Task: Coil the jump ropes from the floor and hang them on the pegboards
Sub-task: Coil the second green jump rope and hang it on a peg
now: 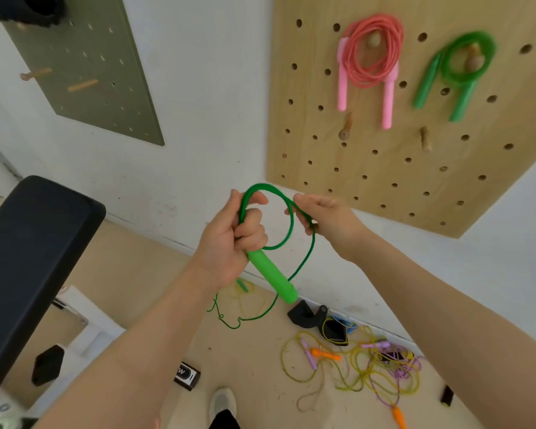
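Note:
My left hand [234,239] grips a green jump rope by its handle [273,278], which points down and to the right. A loop of its green cord [262,188] arches over the fist to my right hand [319,216], which pinches the cord. The rest of the cord trails down to the floor [229,323]. On the wooden pegboard [384,168] a coiled pink rope [370,61] and a coiled green rope [455,72] hang on pegs. A tangle of yellow, purple and orange ropes [362,363] lies on the floor.
A green pegboard [84,88] with wooden pegs hangs on the wall at left. A black padded bench [31,243] stands at the left. Black items [307,314] lie by the baseboard. A small black box [186,374] and my shoe [223,404] are on the floor below.

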Action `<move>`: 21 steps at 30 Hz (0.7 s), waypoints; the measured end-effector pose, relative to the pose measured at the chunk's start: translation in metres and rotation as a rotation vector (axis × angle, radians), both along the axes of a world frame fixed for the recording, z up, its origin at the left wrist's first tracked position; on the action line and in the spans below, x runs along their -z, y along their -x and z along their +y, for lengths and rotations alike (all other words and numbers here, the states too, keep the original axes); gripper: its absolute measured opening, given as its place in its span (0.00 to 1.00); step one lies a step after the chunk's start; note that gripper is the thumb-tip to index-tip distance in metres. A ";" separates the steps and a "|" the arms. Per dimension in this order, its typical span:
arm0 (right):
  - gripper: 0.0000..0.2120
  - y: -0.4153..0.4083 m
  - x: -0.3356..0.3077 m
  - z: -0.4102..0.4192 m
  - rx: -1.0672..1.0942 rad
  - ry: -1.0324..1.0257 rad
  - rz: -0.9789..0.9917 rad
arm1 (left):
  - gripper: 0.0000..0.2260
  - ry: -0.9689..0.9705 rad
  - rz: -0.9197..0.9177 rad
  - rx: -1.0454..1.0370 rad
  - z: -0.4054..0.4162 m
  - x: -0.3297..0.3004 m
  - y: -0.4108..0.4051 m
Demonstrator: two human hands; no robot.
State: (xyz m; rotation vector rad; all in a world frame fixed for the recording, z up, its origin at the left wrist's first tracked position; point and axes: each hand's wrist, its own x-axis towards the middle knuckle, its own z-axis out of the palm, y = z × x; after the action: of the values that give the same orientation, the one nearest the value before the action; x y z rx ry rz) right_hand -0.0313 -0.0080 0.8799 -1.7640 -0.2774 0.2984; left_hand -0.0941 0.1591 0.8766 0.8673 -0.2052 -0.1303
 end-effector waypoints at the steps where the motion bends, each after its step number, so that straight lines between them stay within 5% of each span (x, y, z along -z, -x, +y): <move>1: 0.15 0.004 0.005 -0.003 -0.012 0.114 -0.052 | 0.20 0.022 -0.013 -0.021 -0.003 -0.003 0.006; 4: 0.20 0.017 0.025 -0.014 -0.125 0.402 -0.034 | 0.15 0.043 -0.019 -0.142 -0.004 -0.013 0.015; 8: 0.20 0.029 0.039 -0.034 -0.184 0.315 0.185 | 0.14 0.073 0.100 -0.352 0.010 -0.014 0.016; 12: 0.14 0.033 0.031 -0.040 -0.240 0.728 -0.190 | 0.16 -0.078 0.201 -0.314 0.009 -0.007 0.022; 15: 0.14 0.045 0.012 -0.029 -0.512 1.007 -0.377 | 0.16 -0.330 0.185 -0.220 -0.007 -0.002 0.024; 18: 0.12 0.061 -0.014 -0.014 -0.597 1.014 -0.635 | 0.17 -0.586 0.083 -0.133 -0.025 0.005 0.027; 21: 0.08 0.062 -0.038 -0.009 -0.450 0.862 -0.757 | 0.16 -0.621 0.048 -0.073 -0.034 0.005 0.029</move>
State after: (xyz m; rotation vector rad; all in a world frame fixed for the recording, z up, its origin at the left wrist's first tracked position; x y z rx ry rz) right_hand -0.0936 -0.0166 0.9182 -2.6115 -1.2448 0.0371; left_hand -0.1231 0.1255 0.8713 1.4860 -0.0850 -0.1489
